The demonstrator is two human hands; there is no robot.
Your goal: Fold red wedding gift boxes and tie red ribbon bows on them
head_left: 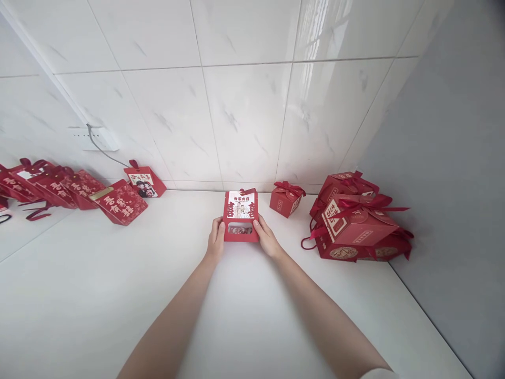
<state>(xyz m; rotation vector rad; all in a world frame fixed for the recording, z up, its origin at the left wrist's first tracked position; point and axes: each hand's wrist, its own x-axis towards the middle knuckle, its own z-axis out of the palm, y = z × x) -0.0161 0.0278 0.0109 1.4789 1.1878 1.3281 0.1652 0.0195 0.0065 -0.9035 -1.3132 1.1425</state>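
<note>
Between my two hands is a red gift box (241, 236) with a white printed panel on its upper face and a window low on its front. My left hand (216, 237) grips the left side of the box, thumb toward the front. On the opposite side my right hand (266, 237) holds it the same way. The fingers behind the box are hidden. Close beyond my right hand, a small red box tied with a ribbon (286, 200) stands on the white countertop (244, 305).
Red ribboned boxes (359, 226) are piled at the right beside a grey panel (445, 200). Several red gift bags (59, 187) line the left, with a tilted red box (120, 202) and a picture box (145, 181) nearer. A cable hangs from the wall socket (92, 138).
</note>
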